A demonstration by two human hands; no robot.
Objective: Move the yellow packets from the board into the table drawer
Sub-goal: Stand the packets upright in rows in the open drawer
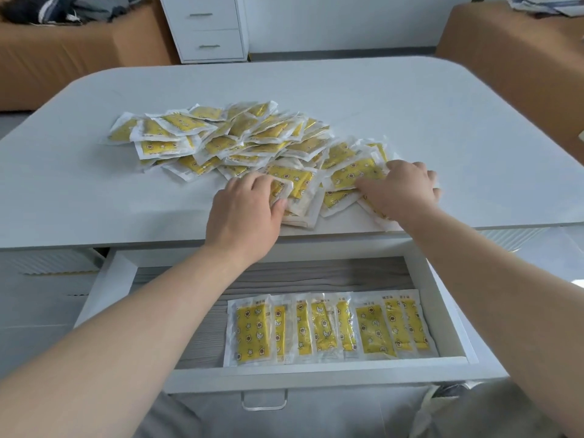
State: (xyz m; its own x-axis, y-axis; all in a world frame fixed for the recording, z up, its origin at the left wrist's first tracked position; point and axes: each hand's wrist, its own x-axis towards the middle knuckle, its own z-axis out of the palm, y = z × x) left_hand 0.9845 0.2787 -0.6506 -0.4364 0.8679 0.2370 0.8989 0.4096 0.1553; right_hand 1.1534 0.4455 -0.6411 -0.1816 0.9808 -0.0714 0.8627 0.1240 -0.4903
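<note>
My left hand pinches a yellow packet at the near edge of the pile. My right hand lies on packets near the front edge of the table; I cannot tell its grip. Below, the drawer stands open, with a row of packets along its front and open floor to the left and behind.

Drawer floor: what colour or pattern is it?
The drawer floor is grey, streaked wood grain; head view.

Desk was white, rounded corners. Loose heap of yellow packets lay on it, reaching the near edge.
</note>
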